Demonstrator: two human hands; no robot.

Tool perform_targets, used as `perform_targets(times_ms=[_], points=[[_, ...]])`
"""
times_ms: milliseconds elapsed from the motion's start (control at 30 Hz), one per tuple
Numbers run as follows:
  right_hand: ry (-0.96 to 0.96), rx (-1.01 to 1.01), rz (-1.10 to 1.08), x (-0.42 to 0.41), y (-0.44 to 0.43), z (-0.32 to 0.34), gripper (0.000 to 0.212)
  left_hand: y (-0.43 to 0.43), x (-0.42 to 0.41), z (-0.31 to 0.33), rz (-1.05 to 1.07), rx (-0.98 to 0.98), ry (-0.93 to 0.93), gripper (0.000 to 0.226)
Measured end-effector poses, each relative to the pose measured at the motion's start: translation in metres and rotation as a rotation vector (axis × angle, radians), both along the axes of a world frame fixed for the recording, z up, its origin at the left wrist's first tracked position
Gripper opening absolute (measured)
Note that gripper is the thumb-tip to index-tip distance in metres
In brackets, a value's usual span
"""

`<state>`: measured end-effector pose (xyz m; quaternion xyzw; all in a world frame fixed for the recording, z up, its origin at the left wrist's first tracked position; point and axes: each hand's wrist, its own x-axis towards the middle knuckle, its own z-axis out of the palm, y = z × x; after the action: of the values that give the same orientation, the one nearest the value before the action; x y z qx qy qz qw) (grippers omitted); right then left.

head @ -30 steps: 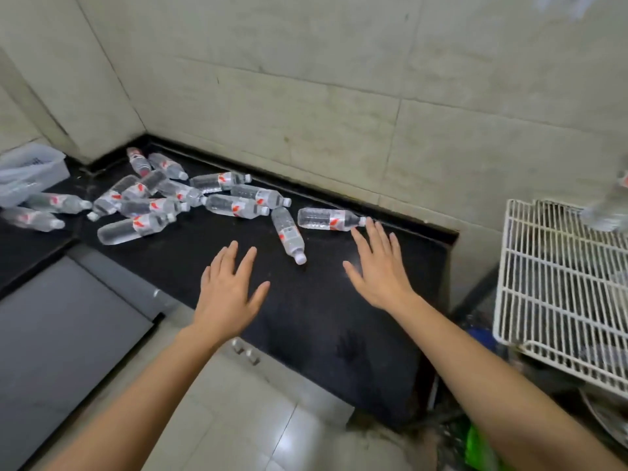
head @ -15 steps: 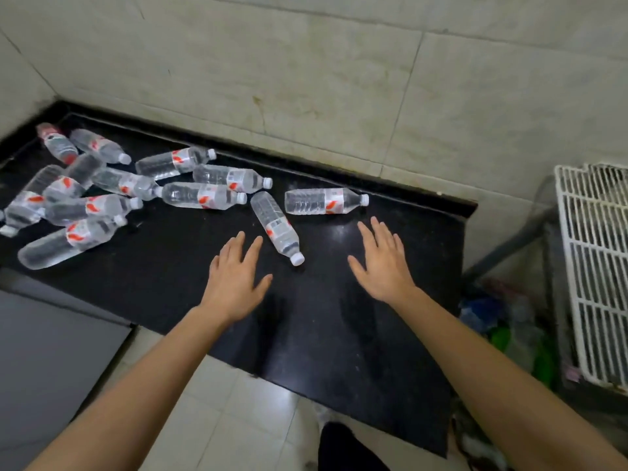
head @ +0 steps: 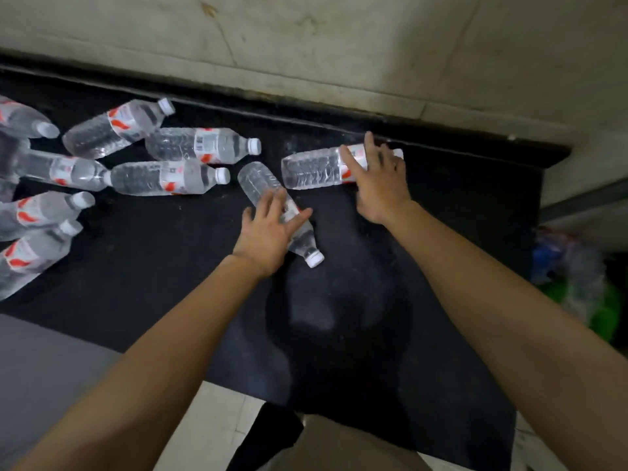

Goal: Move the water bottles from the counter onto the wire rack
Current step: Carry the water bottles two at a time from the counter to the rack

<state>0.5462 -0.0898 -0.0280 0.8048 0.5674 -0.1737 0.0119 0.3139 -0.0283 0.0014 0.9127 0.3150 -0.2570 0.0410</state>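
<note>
— On the black counter (head: 153, 266), how do the water bottles (head: 163, 178) lie?

— All on their sides. A crowd of them fills the left end, several touching, caps mostly toward the right. Two lie apart from that crowd, nearer the middle.

— And the hands?

— The left hand (head: 268, 229) lies across the near bottle (head: 256, 180), fingers spread over its label and thumb along its other side. That bottle is slanted, with its white cap pointing toward the counter's front edge. The right hand (head: 377, 178) rests on the far bottle (head: 312, 171), which lies roughly along the back edge. Its thumb stretches over the label and its fingers reach across toward the neck. Whether either hand has closed round its bottle, I cannot tell.

— Do those two bottles touch?

— Their bases come close, but a dark strip of counter shows between them.

— What is the surface like?

— Dark, with a dull sheen and pale smudges. A raised black lip (head: 306, 112) runs along the back.

— And the room?

— A wall (head: 339, 45) of large beige tiles, stained in places, rises behind the counter. Below the front edge there are pale floor (head: 210, 419) tiles, and at the left a flat grey panel (head: 44, 375). Past the counter's right end sits blue and green clutter (head: 577, 277), too blurred to name.
</note>
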Motion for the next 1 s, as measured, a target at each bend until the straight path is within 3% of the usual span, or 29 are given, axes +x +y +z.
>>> perform_targets(times_ms=[200,400,467,633,833,900,1000], points=[[-0.114,-0.047,0.005,0.008,0.001,0.005,0.082,0.025,0.011,0.003,-0.185,0.061,-0.037,0.089],[-0.083,-0.038,-0.105,-0.021,-0.01,0.011,0.078,0.04,-0.005,-0.024,-0.232,-0.091,-0.274,0.085],[-0.038,-0.015,-0.163,-0.036,-0.014,0.01,0.082,0.043,-0.014,-0.034,-0.214,-0.122,-0.36,0.085],[0.282,0.053,-0.358,-0.066,-0.024,0.006,0.085,0.04,-0.029,-0.04,-0.155,-0.188,-0.521,0.079],[0.647,0.174,-0.616,-0.093,-0.043,0.005,0.092,0.038,-0.058,-0.01,0.129,-0.35,-0.92,0.072],[0.716,0.288,-0.661,-0.098,-0.054,0.013,0.08,0.039,-0.06,0.009,0.299,-0.449,-1.055,0.074],[0.788,0.414,-0.79,-0.097,-0.062,0.051,0.045,0.043,-0.058,0.031,0.585,-0.617,-1.247,0.063]])
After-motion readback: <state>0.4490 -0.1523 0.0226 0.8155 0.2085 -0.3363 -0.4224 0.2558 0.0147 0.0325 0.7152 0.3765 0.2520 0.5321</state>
